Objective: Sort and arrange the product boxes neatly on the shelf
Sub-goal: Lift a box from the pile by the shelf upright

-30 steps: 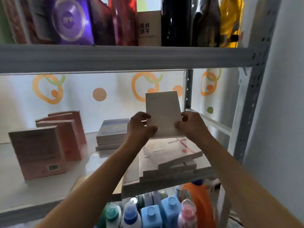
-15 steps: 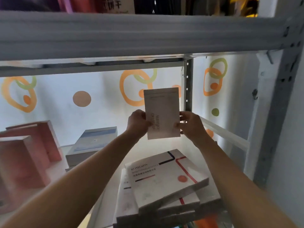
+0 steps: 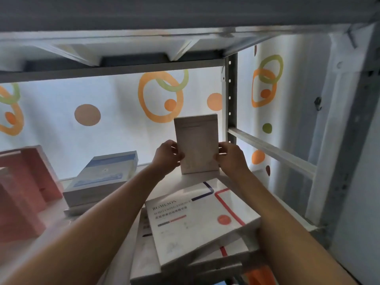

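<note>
Both hands, left hand (image 3: 167, 156) and right hand (image 3: 231, 157), grip a pale box (image 3: 197, 144) now lowered upright to the back right of the shelf (image 3: 115, 227), behind the stacked boxes (image 3: 202, 221), apparently nearly placed.

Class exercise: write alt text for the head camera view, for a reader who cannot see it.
Two hands, left and right, hold a pale box upright at the back of a metal shelf. A white ROMESON box tops a stack in front; a blue box and pink boxes sit further left.
</note>
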### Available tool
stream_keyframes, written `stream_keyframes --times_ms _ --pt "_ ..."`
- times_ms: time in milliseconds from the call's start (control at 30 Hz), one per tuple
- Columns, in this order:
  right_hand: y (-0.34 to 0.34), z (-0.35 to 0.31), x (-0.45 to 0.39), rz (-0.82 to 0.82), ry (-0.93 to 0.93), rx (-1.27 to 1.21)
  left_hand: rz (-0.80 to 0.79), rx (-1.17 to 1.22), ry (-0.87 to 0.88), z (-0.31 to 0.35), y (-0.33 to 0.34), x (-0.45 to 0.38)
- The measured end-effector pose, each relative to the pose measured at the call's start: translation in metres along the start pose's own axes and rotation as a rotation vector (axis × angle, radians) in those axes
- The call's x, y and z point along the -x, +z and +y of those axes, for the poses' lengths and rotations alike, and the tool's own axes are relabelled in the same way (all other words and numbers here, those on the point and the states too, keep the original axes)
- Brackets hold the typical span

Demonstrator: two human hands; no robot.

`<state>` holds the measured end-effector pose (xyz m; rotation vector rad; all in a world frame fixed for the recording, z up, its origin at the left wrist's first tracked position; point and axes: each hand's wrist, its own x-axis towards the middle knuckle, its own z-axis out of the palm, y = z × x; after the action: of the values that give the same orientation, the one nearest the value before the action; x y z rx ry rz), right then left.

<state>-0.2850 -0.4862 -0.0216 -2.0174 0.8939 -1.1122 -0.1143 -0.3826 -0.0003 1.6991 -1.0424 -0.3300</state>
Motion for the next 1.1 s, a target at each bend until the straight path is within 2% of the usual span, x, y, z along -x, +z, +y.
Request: stream_keyframes --times_ms 500,733,933,1100 --pt "0.004 0.007 0.001 -0.028 0.030 0.087 -0.086 -0.126 -0.089 -0.012 -0.002 0.000" --pt "-0.016 -0.003 0.023 -0.009 0.076 0.142 -0.060 -0.142 -0.102 0.001 -0.013 0.019" --pt "-0.034 -0.037 0.059 0.105 0.023 0.093 -0.045 -0.200 0.010 0.021 -0.043 0.065" --pt "-0.044 -0.064 0.088 0.090 -0.052 0.113 -0.042 -0.319 0.164 0.033 -0.077 0.127"
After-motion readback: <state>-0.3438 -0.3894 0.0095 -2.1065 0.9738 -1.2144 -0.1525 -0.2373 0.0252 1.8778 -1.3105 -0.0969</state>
